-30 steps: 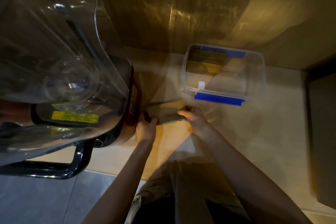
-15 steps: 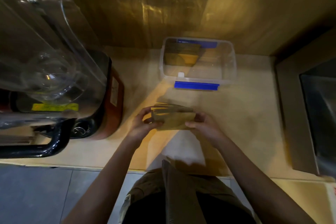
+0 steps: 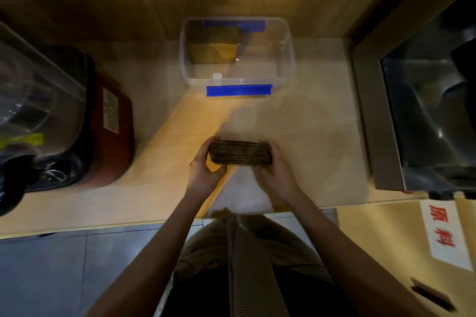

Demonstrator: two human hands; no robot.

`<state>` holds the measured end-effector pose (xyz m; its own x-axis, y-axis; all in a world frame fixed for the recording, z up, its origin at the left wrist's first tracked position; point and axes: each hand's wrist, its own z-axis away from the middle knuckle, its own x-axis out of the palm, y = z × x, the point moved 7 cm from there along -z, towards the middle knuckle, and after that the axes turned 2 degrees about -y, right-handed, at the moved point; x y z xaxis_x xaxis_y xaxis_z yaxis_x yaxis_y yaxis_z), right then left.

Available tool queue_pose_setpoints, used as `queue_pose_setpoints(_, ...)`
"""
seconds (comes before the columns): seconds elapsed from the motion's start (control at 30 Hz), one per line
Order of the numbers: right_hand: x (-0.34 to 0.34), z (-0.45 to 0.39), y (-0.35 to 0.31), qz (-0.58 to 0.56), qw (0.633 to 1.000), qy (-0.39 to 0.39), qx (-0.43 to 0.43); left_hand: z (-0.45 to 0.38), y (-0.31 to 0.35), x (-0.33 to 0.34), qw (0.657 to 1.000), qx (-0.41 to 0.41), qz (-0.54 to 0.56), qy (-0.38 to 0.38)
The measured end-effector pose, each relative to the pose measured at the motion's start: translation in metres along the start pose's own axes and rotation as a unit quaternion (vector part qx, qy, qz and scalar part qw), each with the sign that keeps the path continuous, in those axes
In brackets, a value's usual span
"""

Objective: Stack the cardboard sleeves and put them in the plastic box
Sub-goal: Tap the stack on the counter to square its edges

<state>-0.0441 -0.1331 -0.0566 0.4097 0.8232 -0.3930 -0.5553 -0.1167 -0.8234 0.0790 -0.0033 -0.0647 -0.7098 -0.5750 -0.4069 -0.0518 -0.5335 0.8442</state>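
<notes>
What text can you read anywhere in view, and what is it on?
"原料": red characters on the white sign at the lower right.
White label on the red appliance: print too small to read.
Yellow sticker at the left edge: blurred, unreadable.

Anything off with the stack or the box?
Nothing stands out. The stack is squared up between the left hand and right hand; the box sits open and upright with sleeves at its left end.

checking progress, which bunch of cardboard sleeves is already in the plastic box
The stack of sleeves in the far-left part of the plastic box. The other stack is held between the left hand and right hand, over the counter.
</notes>
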Motion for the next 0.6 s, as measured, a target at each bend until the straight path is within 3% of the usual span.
queue_pose_setpoints(0.27, 0.013, -0.009, 0.013, -0.093, 0.992, 0.037, 0.071, -0.004, -0.01, 0.017, 0.988, -0.096, 0.122, 0.026)
queue_pose_setpoints(0.6, 0.012, -0.01, 0.01, -0.127, 0.99, 0.014, 0.059, 0.008, -0.008, 0.028, 0.991, -0.075, 0.098, 0.044)
